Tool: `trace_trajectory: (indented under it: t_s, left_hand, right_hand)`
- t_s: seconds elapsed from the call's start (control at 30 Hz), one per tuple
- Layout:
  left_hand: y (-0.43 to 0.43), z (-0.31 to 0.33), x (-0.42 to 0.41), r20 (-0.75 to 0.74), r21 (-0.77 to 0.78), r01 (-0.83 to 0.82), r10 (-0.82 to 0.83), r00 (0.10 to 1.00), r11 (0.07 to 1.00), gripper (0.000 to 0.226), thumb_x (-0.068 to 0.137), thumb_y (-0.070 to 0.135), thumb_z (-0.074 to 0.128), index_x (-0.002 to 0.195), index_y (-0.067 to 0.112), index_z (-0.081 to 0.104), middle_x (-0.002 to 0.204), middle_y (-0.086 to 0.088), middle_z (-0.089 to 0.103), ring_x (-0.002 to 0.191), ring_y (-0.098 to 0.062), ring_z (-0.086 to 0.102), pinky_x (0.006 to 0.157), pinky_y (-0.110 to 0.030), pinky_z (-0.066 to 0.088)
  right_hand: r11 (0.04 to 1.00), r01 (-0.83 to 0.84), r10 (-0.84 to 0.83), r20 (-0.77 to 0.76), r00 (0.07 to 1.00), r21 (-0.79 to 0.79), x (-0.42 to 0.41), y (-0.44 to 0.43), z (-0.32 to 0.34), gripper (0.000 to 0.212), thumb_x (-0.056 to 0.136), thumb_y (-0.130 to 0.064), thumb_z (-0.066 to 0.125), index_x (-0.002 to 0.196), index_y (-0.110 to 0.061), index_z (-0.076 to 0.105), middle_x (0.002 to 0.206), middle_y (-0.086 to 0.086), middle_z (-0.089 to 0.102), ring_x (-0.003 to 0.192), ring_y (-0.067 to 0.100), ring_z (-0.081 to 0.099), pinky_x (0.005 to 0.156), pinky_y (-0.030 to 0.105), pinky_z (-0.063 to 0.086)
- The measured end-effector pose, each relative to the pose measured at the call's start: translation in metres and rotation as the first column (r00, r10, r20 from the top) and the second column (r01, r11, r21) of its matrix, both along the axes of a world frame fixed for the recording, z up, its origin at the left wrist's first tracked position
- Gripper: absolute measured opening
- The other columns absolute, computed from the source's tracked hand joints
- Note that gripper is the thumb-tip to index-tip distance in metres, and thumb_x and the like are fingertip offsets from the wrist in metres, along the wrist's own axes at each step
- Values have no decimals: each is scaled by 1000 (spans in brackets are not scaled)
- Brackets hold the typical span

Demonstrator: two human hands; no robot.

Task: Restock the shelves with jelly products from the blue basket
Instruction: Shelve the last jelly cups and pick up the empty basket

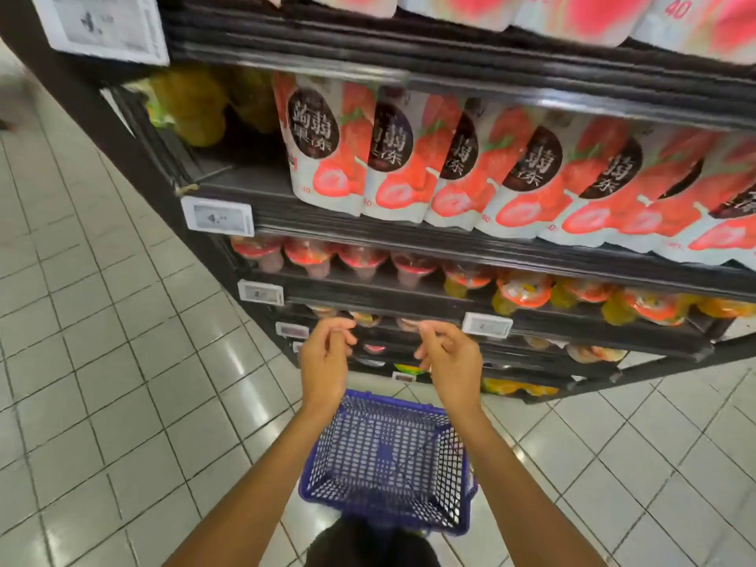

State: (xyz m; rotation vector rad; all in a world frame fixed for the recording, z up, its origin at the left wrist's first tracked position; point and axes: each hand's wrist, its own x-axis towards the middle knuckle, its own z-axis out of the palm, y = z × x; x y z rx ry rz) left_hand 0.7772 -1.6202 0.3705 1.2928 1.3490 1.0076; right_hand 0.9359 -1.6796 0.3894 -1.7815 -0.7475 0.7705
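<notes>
Black shelves (pixel 450 63) fill the top and right of my head view, tilted; grey tiled floor (pixel 102 362) runs to the left and below; strawberry jelly pouches (pixel 323 157) stand in a row along the front edge of the second shelf from the top, overlapping, with more of them blurred on the top shelf; yellow packs (pixel 192 104) sit at the left end of that second shelf, too blurred for me to identify; blue basket (pixel 327 448) is on the floor at the foot of the shelves, under my forearms, its mesh bottom in plain view; red-lidded jelly cups (pixel 364 257) line the third shelf, orange-and-yellow ones (pixel 523 294) toward its right end; left hand (pixel 327 362) is raised in front of the lower shelves, fingers loosely curled, holding nothing; right hand (pixel 450 362) is beside it, apart, fingers likewise loosely bent and holding nothing; white price tag (pixel 217 218) is clipped at the left front corner of the second shelf
</notes>
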Motion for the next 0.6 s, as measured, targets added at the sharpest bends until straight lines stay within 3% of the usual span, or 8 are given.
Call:
trace_trajectory:
  t_s: [0.13, 0.23, 0.33, 0.4, 0.47, 0.53, 0.6]
  left_hand:
    - [-42, -108, -30, -149, -223, -2, -32, 988, 975, 33, 97, -1, 44, 84, 19, 66, 76, 0, 65, 64, -2, 58, 63, -23, 46]
    - [-64, -187, -54, -168, -413, -70, -1, 986, 908, 23, 97, -1, 45, 90, 4, 66, 80, -12, 65, 68, -21, 58, 63, -29, 46]
    - [-79, -258, -73, -219, -538, -132, 13, 976, 832, 18, 97, 1, 46, 94, -6, 63, 75, -13, 62, 61, -23, 55, 57, -24, 43]
    - [-83, -297, -82, -230, -590, -150, 13, 973, 793, 17, 94, 8, 51, 93, -4, 63, 77, -14, 63, 63, -25, 55, 57, -23, 45]
    - [-86, -333, -90, -230, -635, -170, 25, 973, 753, 34, 80, 22, 55, 98, -5, 64, 87, -19, 65, 76, -26, 57, 68, -32, 47]
    - [-89, -365, -98, -269, -668, -203, 22, 963, 716, 42, 73, 25, 54, 101, -6, 65, 94, -23, 64, 84, -28, 57, 77, -44, 47]
    - [-92, -391, -103, -322, -671, -226, -3, 947, 706, 22, 84, 13, 60, 99, -2, 66, 94, -23, 65, 86, -27, 56, 80, -46, 49]
  right_hand:
    - [969, -5, -5, -40, 999, -248, 33, -61, -103, 16, 96, -17, 61, 86, -9, 72, 75, 4, 69, 64, 8, 62, 60, 14, 47]
    - [910, -3, -5, -17, 1000, -414, 52, -106, -184, 14, 94, -12, 62, 88, -10, 74, 83, 2, 70, 70, 7, 61, 66, 8, 42]
    - [833, 47, -72, -24, 997, -551, 72, -144, -265, 15, 94, -15, 64, 91, -4, 73, 90, 14, 73, 77, 22, 63, 67, 17, 46]
    - [782, 65, -100, -22, 995, -620, 85, -166, -315, 19, 93, -18, 65, 90, -1, 73, 88, 21, 71, 81, 34, 66, 74, 32, 52]
    - [740, 68, -120, -32, 992, -670, 94, -182, -354, 17, 91, -16, 66, 84, -2, 72, 85, 25, 69, 81, 41, 66, 80, 50, 54]
    - [718, 93, -178, -53, 983, -689, 101, -193, -385, 16, 90, -10, 65, 74, -6, 68, 80, 23, 67, 75, 38, 64, 79, 55, 53]
    - [692, 127, -245, -66, 967, -711, 107, -198, -409, 11, 89, -4, 64, 79, -2, 68, 72, 15, 67, 73, 31, 63, 78, 51, 55]
